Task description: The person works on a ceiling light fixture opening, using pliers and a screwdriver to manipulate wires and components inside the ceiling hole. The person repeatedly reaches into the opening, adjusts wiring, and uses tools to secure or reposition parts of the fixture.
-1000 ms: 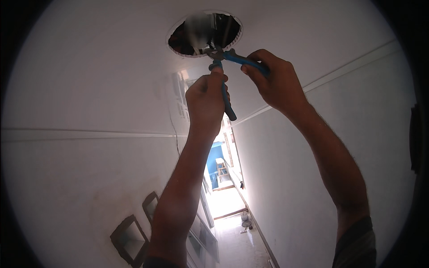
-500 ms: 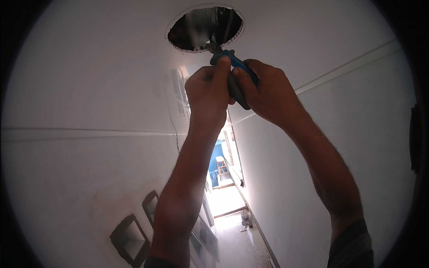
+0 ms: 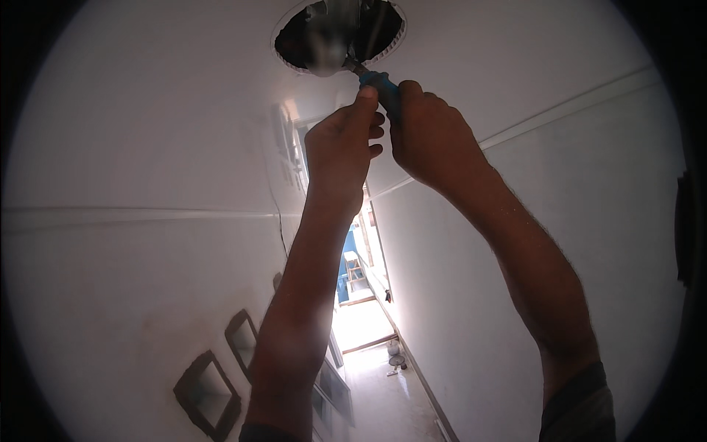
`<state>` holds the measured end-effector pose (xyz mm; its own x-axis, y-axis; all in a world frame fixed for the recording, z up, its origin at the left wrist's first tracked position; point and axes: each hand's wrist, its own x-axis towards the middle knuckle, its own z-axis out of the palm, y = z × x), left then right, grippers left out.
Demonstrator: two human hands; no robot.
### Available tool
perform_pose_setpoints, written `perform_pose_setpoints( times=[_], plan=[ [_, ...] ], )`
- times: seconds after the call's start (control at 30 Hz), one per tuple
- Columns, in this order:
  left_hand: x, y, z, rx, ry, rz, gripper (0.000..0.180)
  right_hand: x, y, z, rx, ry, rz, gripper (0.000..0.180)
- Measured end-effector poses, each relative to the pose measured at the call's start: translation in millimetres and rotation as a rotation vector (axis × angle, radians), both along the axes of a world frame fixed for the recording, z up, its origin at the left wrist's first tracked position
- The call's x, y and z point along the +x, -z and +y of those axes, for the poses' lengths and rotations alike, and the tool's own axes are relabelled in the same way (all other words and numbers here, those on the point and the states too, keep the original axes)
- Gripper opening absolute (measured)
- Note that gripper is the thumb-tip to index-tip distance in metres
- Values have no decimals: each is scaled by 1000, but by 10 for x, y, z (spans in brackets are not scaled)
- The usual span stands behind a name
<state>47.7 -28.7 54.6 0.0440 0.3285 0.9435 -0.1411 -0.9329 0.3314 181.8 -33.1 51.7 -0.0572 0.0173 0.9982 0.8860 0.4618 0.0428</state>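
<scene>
Overhead, a round, rough-edged hole (image 3: 291, 46) opens in the white ceiling, dark inside with a blurred pale, shiny thing in it. A pair of pliers (image 3: 378, 81) with blue and black handles reaches up to the hole's near edge. My right hand (image 3: 434, 136) is wrapped around the handles, which are squeezed together. My left hand (image 3: 339, 144) is closed at the pliers from the left, its thumb against them just below the jaws and the other fingers curled behind. What the jaws hold, if anything, is too small to tell.
Square dark-framed recesses (image 3: 197, 368) sit in the left wall. A thin wire (image 3: 280, 228) hangs by that wall. Down the corridor are a bright doorway, a wooden ladder (image 3: 354, 267) and small items (image 3: 396, 359) on the floor. A plain wall (image 3: 471, 295) runs along the right.
The pliers' handles, spread apart before, are now squeezed together in my right hand. Both hands and the pliers have moved slightly, and the ceiling hole sits a little higher in view.
</scene>
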Motion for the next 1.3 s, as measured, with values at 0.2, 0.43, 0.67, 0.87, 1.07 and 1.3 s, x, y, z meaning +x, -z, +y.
perform_pose_setpoints(
  times=[0.2,0.43,0.67,0.87,1.07,1.3],
  plan=[
    [49,21,-8,-156,502,125,45,-59,-56,-179,-445,-741,135,19],
    [-77,-112,30,-69,353,149,36,-133,18,-97,-648,-1485,226,19],
    [-35,-106,-276,-2,-223,25,35,-289,114,90,-764,-2134,264,18],
    [-220,-169,-573,65,-824,221,38,-776,207,314,-740,-2612,269,24],
    [-387,-164,-506,28,-697,256,44,-746,203,150,-651,-2274,318,25],
    [-547,-171,-389,373,-951,187,38,-35,184,-24,-659,-1320,182,29]
  ],
)
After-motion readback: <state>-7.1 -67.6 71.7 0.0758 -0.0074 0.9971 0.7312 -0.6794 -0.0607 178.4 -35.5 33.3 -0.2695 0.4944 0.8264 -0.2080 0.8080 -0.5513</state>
